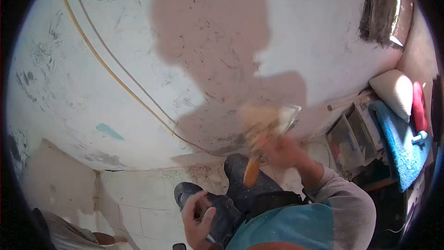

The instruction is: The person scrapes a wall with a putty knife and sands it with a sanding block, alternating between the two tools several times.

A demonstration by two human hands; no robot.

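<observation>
My right hand [280, 150] is closed around a wide, flat tool with an orange handle [251, 171]. Its broad tan end [259, 116] is smeared by motion, and a pale, shiny edge shows at its right. I cannot make out whether it is a brush or a scraper, or whether it touches the wall [319, 51]. My left hand [196, 217] is loosely curled above my knee, thumb and fingers apart, with nothing visible in it. My legs in dark, dusty trousers [240, 173] are bent close to the wall's foot.
Two cables [113, 69] hang down across the scuffed wall. At right stand plastic bins [347, 141], a blue towel [400, 143] and a white cushion [393, 90]. Pale floor tiles [138, 215] lie lower left, near a grey cloth [69, 234]. A window opening [384, 9] is upper right.
</observation>
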